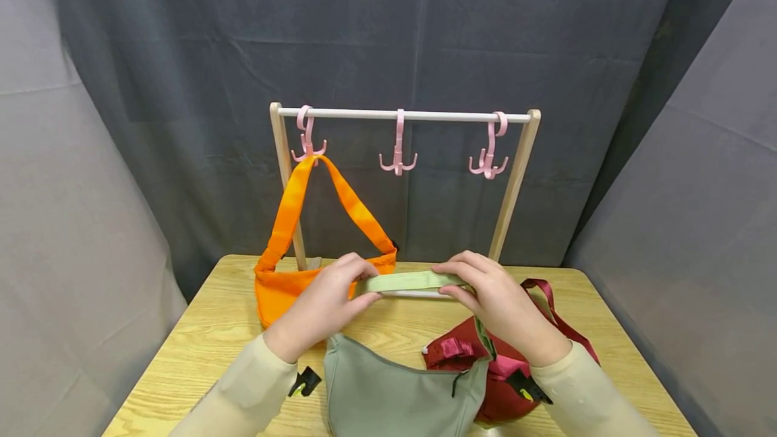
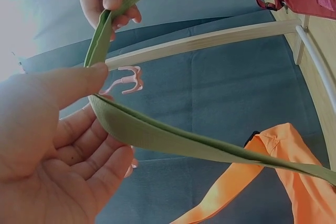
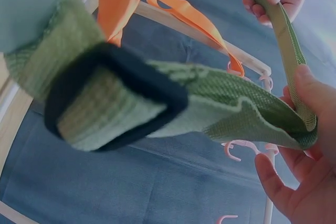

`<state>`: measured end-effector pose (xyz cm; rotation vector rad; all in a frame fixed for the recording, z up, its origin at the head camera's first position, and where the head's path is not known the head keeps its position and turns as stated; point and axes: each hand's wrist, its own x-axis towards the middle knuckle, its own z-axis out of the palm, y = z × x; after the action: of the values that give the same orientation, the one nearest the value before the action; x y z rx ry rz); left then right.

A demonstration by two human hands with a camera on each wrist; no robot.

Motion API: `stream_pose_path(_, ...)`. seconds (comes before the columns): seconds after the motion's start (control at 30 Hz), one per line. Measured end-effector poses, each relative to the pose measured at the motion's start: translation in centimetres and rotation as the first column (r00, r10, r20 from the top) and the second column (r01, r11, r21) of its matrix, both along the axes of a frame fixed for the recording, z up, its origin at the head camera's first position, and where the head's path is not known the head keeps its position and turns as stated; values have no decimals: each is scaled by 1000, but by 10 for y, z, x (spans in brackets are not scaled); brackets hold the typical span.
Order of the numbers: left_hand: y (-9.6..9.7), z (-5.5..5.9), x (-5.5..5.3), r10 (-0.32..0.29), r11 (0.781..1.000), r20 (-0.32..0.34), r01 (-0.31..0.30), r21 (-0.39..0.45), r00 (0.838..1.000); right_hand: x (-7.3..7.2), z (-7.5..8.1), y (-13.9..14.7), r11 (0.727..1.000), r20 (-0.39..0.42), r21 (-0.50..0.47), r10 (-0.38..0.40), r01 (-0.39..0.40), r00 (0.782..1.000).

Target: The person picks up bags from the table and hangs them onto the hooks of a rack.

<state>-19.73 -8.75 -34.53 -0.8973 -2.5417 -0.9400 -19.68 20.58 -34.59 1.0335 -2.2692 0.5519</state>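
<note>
A sage green shoulder bag (image 1: pixel 403 390) hangs below both hands at the front of the table, its light green strap (image 1: pixel 407 281) stretched between them. My left hand (image 1: pixel 330 299) pinches the strap's left part between thumb and fingers. The right part is pinched by my right hand (image 1: pixel 494 299); a black buckle (image 3: pixel 176 95) on the strap shows large in the right wrist view. Behind the left hand, an orange bag (image 1: pixel 279 295) hangs by its strap from a pink hook (image 1: pixel 309 143). A dark red bag (image 1: pixel 510 396) lies beneath the right forearm, partly hidden.
A rack with a white rail (image 1: pixel 358 113) and wooden posts (image 1: pixel 516 184) stands at the back of the wooden table (image 1: pixel 182 342). Two more pink hooks, a middle one (image 1: pixel 398 154) and a right one (image 1: pixel 489 157), hang from it without bags. Grey curtains (image 1: pixel 364 32) surround the table.
</note>
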Motion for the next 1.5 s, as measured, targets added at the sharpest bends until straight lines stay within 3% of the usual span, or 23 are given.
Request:
stream_pose_path(0.3,-5,6,1,-4,1000,-16,4,10,1000,-2,5,1,1000,-4,9,20,-20,1000)
stream_pose_path(0.87,-9,18,0,9,999,33,-10,36,999,-7,12,-2,1000,16,0,23,-23,1000)
stream_pose_path(1.27,-12,25,-3,7,996,19,-8,86,1000,-10,18,-4,1000,32,-18,13,-12,999)
stream_pose_path(1.5,-13,29,-4,18,994,63,-25,108,998,-13,20,-6,999,41,-36,25,-24,999)
